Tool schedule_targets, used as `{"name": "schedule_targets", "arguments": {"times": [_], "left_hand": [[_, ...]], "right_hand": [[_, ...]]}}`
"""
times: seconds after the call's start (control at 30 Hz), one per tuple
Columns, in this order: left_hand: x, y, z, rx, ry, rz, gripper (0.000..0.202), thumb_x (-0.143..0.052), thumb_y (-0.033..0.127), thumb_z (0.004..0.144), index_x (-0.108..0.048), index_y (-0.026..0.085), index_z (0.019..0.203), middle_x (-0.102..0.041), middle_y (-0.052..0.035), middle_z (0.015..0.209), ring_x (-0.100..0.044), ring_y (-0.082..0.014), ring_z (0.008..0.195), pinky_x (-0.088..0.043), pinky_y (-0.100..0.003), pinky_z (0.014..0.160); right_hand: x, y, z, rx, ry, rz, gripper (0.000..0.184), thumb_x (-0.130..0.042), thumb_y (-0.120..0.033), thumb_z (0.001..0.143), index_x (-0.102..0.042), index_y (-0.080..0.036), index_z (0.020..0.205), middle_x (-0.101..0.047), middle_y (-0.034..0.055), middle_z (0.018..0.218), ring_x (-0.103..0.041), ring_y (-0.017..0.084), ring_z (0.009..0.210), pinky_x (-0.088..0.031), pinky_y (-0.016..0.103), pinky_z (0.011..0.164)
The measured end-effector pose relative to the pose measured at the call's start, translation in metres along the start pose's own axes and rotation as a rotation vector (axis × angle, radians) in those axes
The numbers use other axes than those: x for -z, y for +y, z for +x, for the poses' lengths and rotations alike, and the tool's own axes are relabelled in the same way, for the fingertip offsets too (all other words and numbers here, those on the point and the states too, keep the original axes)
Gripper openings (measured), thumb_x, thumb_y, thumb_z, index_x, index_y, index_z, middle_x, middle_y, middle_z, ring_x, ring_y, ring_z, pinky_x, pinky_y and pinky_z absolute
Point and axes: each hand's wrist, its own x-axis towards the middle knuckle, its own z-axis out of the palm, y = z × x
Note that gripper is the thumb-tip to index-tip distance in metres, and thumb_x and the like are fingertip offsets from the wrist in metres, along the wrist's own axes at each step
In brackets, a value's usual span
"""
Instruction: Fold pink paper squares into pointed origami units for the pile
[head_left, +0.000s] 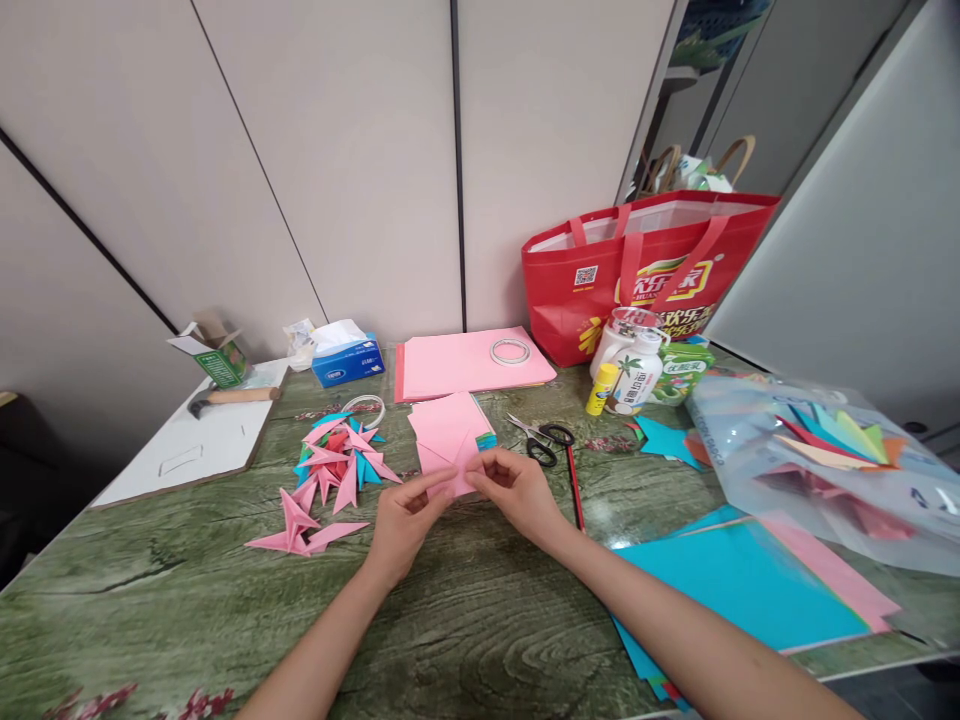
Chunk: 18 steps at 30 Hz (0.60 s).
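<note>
Between my two hands is a creased sheet of pink paper (463, 478), held just in front of a small paper stack. My left hand (411, 515) pinches its left side between thumb and fingers. On the right side, my right hand (514, 490) grips it the same way. The stack (442, 415) behind it is pink on top, with blue and green edges showing at its right. Folded paper pieces (341, 455) in pink, blue and red lie heaped left of my hands, and a pink folded piece (296, 530) rests nearer my left hand.
Scissors (538, 438) and a red pencil (574, 485) lie right of the stack. A glue stick (601, 388), white bottle (636, 375) and red bag (570, 300) stand behind. Blue sheets (735, 590) and a plastic bag (825, 470) are at right; a hammer (240, 395) lies left.
</note>
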Motion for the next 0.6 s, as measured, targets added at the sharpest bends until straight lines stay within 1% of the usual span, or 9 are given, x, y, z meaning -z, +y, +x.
{"name": "schedule_targets", "arguments": {"times": [0.03,0.1,0.2,0.3,0.37,0.43,0.6], "left_hand": [[0.0003,-0.0001,0.0000,-0.009,-0.002,0.026,0.022,-0.067,0.024,0.063,-0.071,0.018,0.084,-0.069,-0.0036,0.072,-0.057,-0.0154,0.062,-0.047,-0.025,0.062],[0.0001,-0.0002,0.0001,0.003,-0.005,0.008,0.021,-0.067,0.024,0.063,-0.071,0.017,0.083,-0.070,-0.0046,0.075,-0.058,-0.0162,0.065,-0.047,-0.025,0.062],[-0.0009,-0.0002,0.0006,0.067,0.006,-0.132,0.022,-0.068,0.025,0.063,-0.071,0.017,0.083,-0.070,-0.0048,0.077,-0.060,-0.0165,0.067,-0.049,-0.027,0.065],[-0.0016,0.0004,0.0017,0.107,0.029,-0.254,0.024,-0.069,0.024,0.061,-0.071,0.017,0.084,-0.070,-0.0038,0.074,-0.061,-0.0155,0.067,-0.050,-0.029,0.070],[-0.0019,0.0016,0.0022,0.116,0.042,-0.294,0.024,-0.070,0.024,0.060,-0.071,0.017,0.083,-0.069,-0.0033,0.071,-0.061,-0.0148,0.065,-0.050,-0.030,0.072],[-0.0023,0.0032,0.0023,0.123,0.055,-0.318,0.024,-0.071,0.024,0.059,-0.071,0.016,0.082,-0.069,-0.0033,0.071,-0.062,-0.0145,0.065,-0.050,-0.030,0.073],[-0.0030,0.0056,0.0014,0.137,0.076,-0.342,0.023,-0.072,0.023,0.058,-0.071,0.017,0.080,-0.071,-0.0040,0.078,-0.062,-0.0144,0.069,-0.050,-0.027,0.073]], "right_hand": [[0.0001,0.0004,0.0000,0.004,-0.003,0.000,0.015,-0.061,-0.030,0.069,-0.058,-0.016,0.068,-0.053,-0.0003,0.062,-0.047,0.011,0.056,-0.039,0.023,0.054],[0.0003,0.0010,0.0001,0.001,-0.017,0.016,0.017,-0.061,-0.032,0.068,-0.057,-0.016,0.068,-0.053,-0.0003,0.063,-0.047,0.011,0.056,-0.040,0.023,0.054],[0.0008,0.0018,0.0004,-0.030,-0.055,0.093,0.020,-0.064,-0.033,0.065,-0.058,-0.016,0.074,-0.053,-0.0008,0.065,-0.048,0.011,0.058,-0.041,0.023,0.056],[0.0012,0.0032,0.0008,-0.047,-0.091,0.168,0.027,-0.068,-0.029,0.061,-0.058,-0.017,0.083,-0.052,-0.0023,0.066,-0.049,0.010,0.061,-0.041,0.022,0.058],[0.0013,0.0045,0.0010,-0.048,-0.100,0.194,0.028,-0.069,-0.026,0.061,-0.058,-0.018,0.085,-0.051,-0.0027,0.067,-0.049,0.010,0.063,-0.041,0.022,0.058],[0.0013,0.0058,0.0012,-0.049,-0.090,0.204,0.026,-0.068,-0.025,0.061,-0.059,-0.018,0.084,-0.052,-0.0026,0.068,-0.049,0.010,0.063,-0.041,0.022,0.059],[0.0011,0.0064,0.0014,-0.068,-0.072,0.208,0.023,-0.069,-0.027,0.061,-0.059,-0.017,0.078,-0.054,-0.0022,0.068,-0.052,0.010,0.063,-0.042,0.023,0.060]]}}
